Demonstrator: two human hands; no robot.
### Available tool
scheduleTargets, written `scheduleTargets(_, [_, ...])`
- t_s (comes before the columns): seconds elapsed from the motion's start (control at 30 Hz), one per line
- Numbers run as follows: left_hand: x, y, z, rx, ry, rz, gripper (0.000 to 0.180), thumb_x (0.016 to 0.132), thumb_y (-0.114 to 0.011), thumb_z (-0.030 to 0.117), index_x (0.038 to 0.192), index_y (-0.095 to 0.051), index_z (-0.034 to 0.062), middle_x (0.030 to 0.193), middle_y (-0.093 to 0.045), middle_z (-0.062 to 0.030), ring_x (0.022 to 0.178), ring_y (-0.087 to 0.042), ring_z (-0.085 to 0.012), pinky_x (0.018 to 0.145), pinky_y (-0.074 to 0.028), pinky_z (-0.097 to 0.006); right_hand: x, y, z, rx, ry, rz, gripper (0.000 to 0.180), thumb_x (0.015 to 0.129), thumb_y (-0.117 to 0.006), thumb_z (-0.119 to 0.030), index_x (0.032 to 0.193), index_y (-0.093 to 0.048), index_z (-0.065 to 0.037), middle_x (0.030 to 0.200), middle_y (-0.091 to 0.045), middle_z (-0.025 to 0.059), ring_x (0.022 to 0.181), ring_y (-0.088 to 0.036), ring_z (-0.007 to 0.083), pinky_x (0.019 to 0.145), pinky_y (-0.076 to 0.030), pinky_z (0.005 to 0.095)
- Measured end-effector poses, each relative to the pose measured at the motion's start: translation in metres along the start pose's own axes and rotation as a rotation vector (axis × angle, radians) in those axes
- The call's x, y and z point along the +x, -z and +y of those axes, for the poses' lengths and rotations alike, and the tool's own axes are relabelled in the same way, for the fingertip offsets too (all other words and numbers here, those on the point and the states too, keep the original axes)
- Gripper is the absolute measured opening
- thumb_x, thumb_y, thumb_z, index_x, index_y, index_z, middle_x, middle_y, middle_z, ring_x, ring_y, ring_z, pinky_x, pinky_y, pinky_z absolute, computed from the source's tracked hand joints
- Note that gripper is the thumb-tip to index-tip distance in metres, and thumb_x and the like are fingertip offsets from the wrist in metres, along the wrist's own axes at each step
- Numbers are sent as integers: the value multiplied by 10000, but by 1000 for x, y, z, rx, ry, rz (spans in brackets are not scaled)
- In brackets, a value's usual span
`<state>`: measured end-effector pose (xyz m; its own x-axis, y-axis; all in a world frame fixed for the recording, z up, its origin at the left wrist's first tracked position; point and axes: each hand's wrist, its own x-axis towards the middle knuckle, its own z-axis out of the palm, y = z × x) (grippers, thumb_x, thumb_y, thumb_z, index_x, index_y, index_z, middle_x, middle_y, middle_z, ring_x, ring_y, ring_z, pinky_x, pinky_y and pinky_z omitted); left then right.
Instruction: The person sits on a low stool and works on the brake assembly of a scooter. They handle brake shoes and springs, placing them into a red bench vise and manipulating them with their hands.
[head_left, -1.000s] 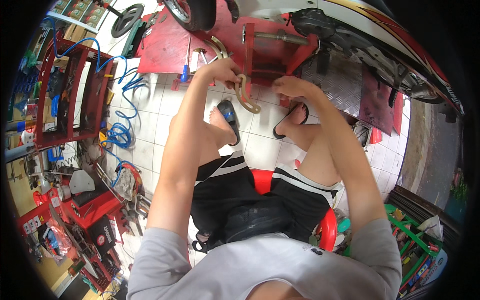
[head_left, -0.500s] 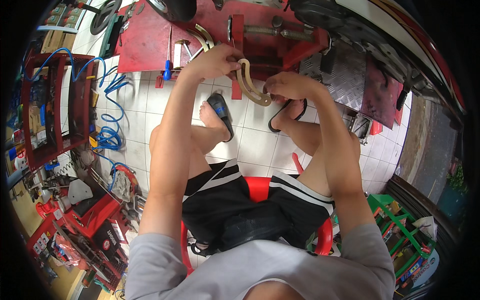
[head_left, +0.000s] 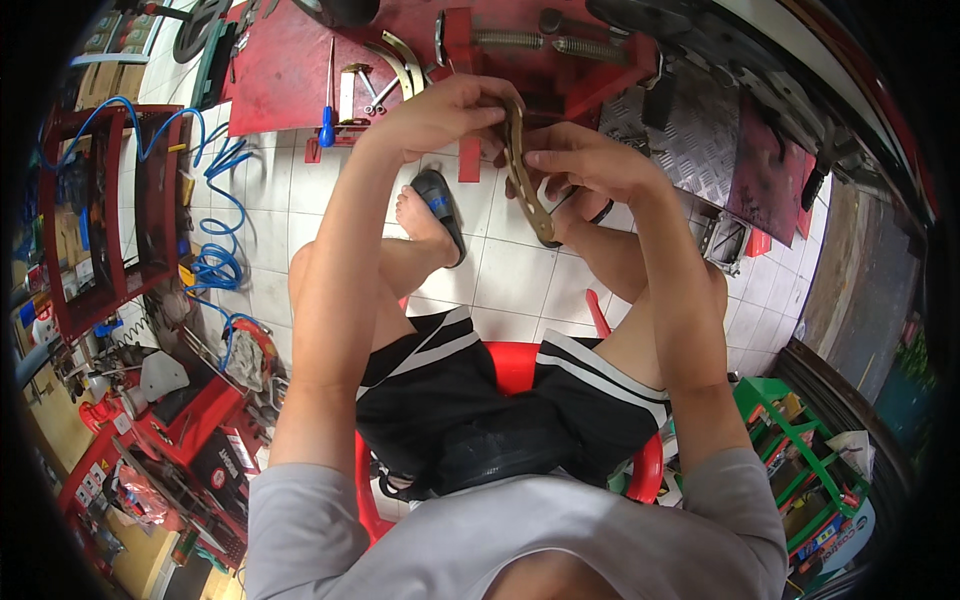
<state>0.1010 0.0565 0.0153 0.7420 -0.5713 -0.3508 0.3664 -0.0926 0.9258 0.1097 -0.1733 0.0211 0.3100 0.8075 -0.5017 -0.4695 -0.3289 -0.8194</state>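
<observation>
Gripping a curved brake shoe (head_left: 527,185), both hands: left hand (head_left: 452,112) top; right hand (head_left: 580,160) middle.

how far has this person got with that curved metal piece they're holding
Done: the curved brake shoe is off the floor and in both hands, the left hand at its upper end, the right hand at its middle. In hand: it is being held up and looked over. Left: a second curved shoe and a blue-handled screwdriver lie untouched on the red platform.

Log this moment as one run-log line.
left hand: grips top of curved metal piece | right hand: holds its middle | seat: red stool | nearby: blue screwdriver
</observation>
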Motion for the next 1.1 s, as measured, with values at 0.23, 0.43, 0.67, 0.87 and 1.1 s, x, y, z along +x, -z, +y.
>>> scheduleTargets(0.23, [4, -7, 5, -117, -168, -21, 305, 955, -531, 93, 1240, -540, -13, 1189, -618, -118, 1086, -613, -223, 988, -472, -352, 3, 8, 15, 131, 98, 123, 325, 885, -685, -313, 1075, -640, -53, 842, -655, 8, 751, -568, 90, 679, -439, 237])
scheduleTargets(0.43, [6, -6, 1, -55, -124, -15, 393, 939, -546, 81, 1321, -507, -5, 1230, -611, -122, 1139, -593, -216, 1035, -443, -362, 5, 3, 14, 58, 147, 316, 296, 857, -720, -268, 1005, -676, -15, 755, -642, 24, 637, -544, 94, 603, -441, 243])
scheduleTargets(0.67, [5, -8, -6, 21, -126, 14, 441, 917, -623, 157, 1323, -511, 26, 1202, -620, -93, 1162, -568, -193, 1037, -418, -344, 4, 8, 10, 76, 164, 320, 300, 825, -757, -270, 919, -692, 7, 727, -663, 45, 613, -568, 96, 556, -443, 242])
scheduleTargets(0.87, [3, -16, 0, 17, -80, 30, 403, 944, -574, 119, 1323, -491, 11, 1171, -619, -83, 1090, -578, -165, 980, -463, -326, 2, 4, 10, 95, 178, 307, 265, 862, -719, -246, 904, -662, 9, 727, -636, 39, 562, -512, 83, 524, -399, 227])
scheduleTargets(1.1, [6, -14, -5, -204, -187, -54, 367, 941, -583, 136, 1288, -523, 30, 1137, -629, -54, 1020, -598, -146, 917, -492, -312, -14, -12, -11, -163, 88, 213, 336, 850, -711, -287, 1034, -667, -10, 815, -653, 32, 730, -597, 114, 633, -481, 267])
